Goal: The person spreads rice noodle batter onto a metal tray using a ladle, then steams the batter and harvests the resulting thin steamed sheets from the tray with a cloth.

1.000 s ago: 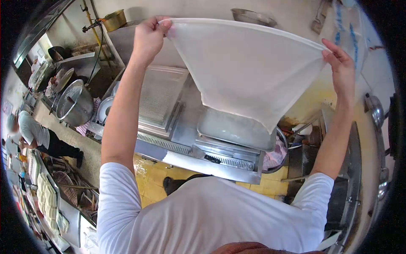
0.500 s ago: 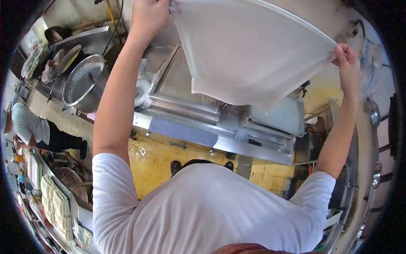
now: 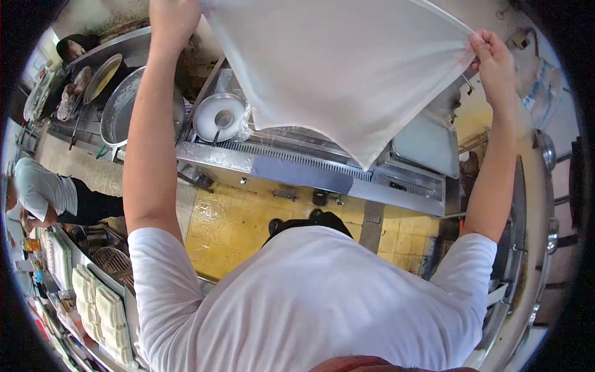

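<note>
A thin, damp-looking white cloth (image 3: 347, 68) hangs stretched between my raised hands, its lower corners drooping in points over the metal counter. At the top edge of the view, my left hand (image 3: 175, 25) grips one upper corner; its fingertips are partly cut off. My right hand (image 3: 494, 59) pinches the other upper corner between thumb and fingers. Under the cloth's left side stands a round metal bowl (image 3: 204, 127) of white liquid with a ladle (image 3: 223, 119) in it. To the right, below the cloth, lies a flat rectangular metal tray (image 3: 427, 146).
A large metal basin (image 3: 118, 118) and a shallow pan (image 3: 103, 79) stand to the left. Another person (image 3: 49, 189) works at the far left. Folded white pieces (image 3: 99, 304) fill a tray at lower left. The steel counter edge (image 3: 211, 156) crosses before me, above yellow floor tiles (image 3: 229, 229).
Both hands have moved up and to the left in view with the cloth, still gripping it. My view has shifted, and the bowl with the ladle now shows plainly.
</note>
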A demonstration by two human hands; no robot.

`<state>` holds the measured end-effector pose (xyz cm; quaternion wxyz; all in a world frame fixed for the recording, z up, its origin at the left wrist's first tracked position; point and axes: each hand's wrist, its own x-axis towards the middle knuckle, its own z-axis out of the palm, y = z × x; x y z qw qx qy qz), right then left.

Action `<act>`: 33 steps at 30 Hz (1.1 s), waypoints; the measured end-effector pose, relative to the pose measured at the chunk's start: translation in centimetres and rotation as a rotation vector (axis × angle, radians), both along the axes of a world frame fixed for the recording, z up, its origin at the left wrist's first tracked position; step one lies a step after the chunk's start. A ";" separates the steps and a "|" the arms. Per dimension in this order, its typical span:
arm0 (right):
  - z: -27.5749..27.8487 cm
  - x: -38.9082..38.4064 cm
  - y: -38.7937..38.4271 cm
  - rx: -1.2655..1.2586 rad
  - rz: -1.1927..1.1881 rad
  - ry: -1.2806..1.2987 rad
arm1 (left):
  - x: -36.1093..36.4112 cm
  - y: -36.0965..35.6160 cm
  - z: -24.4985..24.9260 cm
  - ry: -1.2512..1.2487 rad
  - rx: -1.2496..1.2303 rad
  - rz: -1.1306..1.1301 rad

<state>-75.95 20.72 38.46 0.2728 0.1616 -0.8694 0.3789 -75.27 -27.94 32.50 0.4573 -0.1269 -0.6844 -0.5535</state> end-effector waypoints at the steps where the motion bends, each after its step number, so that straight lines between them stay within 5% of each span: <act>1: -0.1 0.3 -0.6 0.000 -0.006 -0.005 | -0.8 -1.3 -0.2 0.040 -0.091 0.076; 17: -7.3 2.6 -4.9 -0.141 0.027 -0.215 | -1.4 -5.4 -4.9 -0.133 -0.222 0.201; 22: -20.7 -0.3 -4.6 -0.252 -0.021 -0.480 | -3.7 -3.4 -15.4 -0.367 -0.278 0.145; 24: -33.3 -3.3 -2.3 -0.144 -0.057 -0.518 | -5.3 -3.1 -23.7 -0.586 -0.388 0.106; 27: -43.4 -3.4 -4.1 0.016 -0.177 -0.588 | -7.3 -2.7 -40.3 -0.855 -0.294 0.076; 33: -50.6 -7.7 -4.2 -0.013 -0.305 -0.578 | -10.8 0.9 -43.6 -1.046 -0.409 0.368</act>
